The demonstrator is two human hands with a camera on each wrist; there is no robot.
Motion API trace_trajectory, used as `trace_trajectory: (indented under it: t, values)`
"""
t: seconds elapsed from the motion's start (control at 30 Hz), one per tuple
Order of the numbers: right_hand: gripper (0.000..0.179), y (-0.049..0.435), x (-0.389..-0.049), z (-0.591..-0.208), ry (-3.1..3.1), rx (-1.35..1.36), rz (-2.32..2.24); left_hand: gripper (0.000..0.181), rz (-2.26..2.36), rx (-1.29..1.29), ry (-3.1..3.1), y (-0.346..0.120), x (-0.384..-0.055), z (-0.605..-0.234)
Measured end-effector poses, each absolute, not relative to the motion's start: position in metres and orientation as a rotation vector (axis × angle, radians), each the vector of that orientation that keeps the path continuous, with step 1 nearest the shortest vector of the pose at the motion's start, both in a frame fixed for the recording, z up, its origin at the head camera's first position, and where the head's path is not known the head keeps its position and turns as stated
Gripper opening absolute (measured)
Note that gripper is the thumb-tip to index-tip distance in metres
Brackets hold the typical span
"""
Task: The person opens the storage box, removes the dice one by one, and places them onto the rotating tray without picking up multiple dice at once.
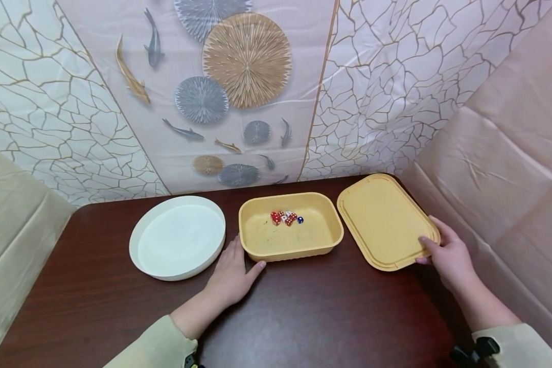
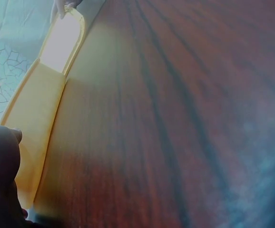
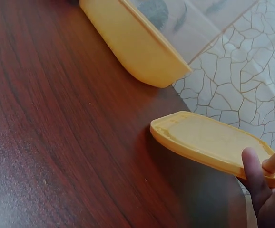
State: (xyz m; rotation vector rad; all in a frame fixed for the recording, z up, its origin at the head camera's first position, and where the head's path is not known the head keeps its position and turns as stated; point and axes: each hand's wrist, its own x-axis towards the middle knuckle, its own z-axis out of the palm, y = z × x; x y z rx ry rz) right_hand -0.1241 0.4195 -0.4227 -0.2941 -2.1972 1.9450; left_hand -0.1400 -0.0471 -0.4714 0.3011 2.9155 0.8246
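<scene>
A yellow rectangular box (image 1: pixel 280 249) without its cover stands on the table. Red, white and blue dice (image 1: pixel 285 218) lie together in it, towards the back. My left hand (image 1: pixel 232 273) rests at its front left corner, fingers straight along the left side and thumb along the front wall. On the right, my right hand (image 1: pixel 451 255) pinches the near right corner of a yellow lid (image 1: pixel 386 222), thumb on top and fingers beneath. In the right wrist view the lid (image 3: pixel 213 137) tilts above the table surface, apart from the box (image 3: pixel 132 47).
Left of the box stands a round white tray (image 1: pixel 179 240) with a low rim, close to the left fingertips. The dark brown wooden table (image 1: pixel 313 312) backs onto a patterned cloth (image 1: pixel 372 102). Beige cloth (image 1: pixel 510 179) hangs close by the right hand.
</scene>
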Motion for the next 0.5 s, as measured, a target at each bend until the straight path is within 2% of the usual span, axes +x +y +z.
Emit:
trace_trajectory:
  t: [0.3, 0.5]
  values:
    - [0.078, 0.423, -0.132, -0.427, -2.217, -0.424, 1.993, 0.095, 0.832, 0.305, 2.91, -0.047, -0.14, -0.471]
    - [0.076, 0.424, -0.139, -0.43, -2.468, -0.491, 1.732, 0.095, 0.839, 0.311, 2.91, -0.048, -0.14, -0.472]
